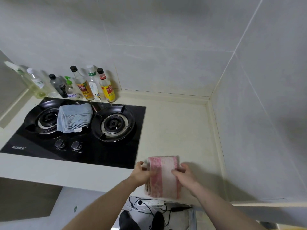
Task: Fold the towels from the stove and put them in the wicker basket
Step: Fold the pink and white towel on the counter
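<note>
We see a pink towel (163,176) folded into a narrow strip on the cream countertop (182,130), to the right of the black stove (74,130) and near the counter's front edge. The left hand (142,173) curls its fingers around the strip's left edge; the right hand (184,174) pinches its right edge. A folded blue towel (74,117) lies on the stove between the two burners. Behind the stove, bottles (86,85) line the wall.
</note>
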Available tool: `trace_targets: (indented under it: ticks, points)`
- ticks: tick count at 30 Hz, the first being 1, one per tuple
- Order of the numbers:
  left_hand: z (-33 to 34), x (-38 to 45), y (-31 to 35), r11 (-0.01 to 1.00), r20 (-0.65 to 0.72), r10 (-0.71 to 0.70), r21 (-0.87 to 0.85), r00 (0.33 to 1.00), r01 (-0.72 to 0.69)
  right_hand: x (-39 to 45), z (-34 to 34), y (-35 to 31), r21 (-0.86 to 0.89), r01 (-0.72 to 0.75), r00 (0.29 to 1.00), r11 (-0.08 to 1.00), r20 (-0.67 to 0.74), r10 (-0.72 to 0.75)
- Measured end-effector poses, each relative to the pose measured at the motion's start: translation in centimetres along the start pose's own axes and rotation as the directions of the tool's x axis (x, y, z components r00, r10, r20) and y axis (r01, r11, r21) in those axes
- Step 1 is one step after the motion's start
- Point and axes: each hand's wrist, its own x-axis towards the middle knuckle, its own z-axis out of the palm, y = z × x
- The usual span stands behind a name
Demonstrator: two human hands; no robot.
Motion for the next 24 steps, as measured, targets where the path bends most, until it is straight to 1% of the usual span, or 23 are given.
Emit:
trace_targets:
  ticks: [7, 9, 12, 15, 17, 21, 24]
  points:
    - [0.4, -0.4, 0.7, 0.985, 0.027, -0.122, -0.117, 0.992, 0.125, 0.9, 0.9, -1.1, -0.036, -0.051, 0.993, 0.998, 0.101, 0.055]
    - [0.6, -0.4, 0.7, 0.980, 0.042, -0.139, -0.139, 0.989, 0.144, 0.8, 1.1, -1.6, -0.034, -0.048, 0.995, 0.998, 0.081, 0.051]
    - [0.5, -0.1, 0.7, 0.983, 0.029, -0.116, -0.140, 0.993, 0.119, 0.6, 1.1, -2.2, -0.052, 0.013, 1.000, 0.999, 0.022, -0.012]
    - [0.3, 0.2, 1.3, 0.989, -0.014, -0.055, -0.142, 0.998, 0.052, 0.2, 0.6, -2.7, -0.071, 0.031, 0.999, 0.997, 0.031, -0.029]
    - [0.4, 0.1, 2.1, 0.994, -0.002, -0.007, -0.107, 1.000, 0.007, -0.3, 0.2, -3.0, -0.065, 0.033, 0.999, 0.997, 0.043, -0.030]
    - [0.3, 0.2, 3.9, 0.999, 0.127, 0.040, 0.001, 0.991, -0.041, -0.9, -0.6, -3.2, -0.032, -0.001, 0.994, 0.999, 0.108, 0.004]
    - [0.1, 0.2, 4.9, 0.988, 0.196, 0.053, 0.130, 0.979, -0.079, -1.4, -1.2, -3.2, -0.001, -0.032, 0.984, 0.999, 0.173, 0.032]
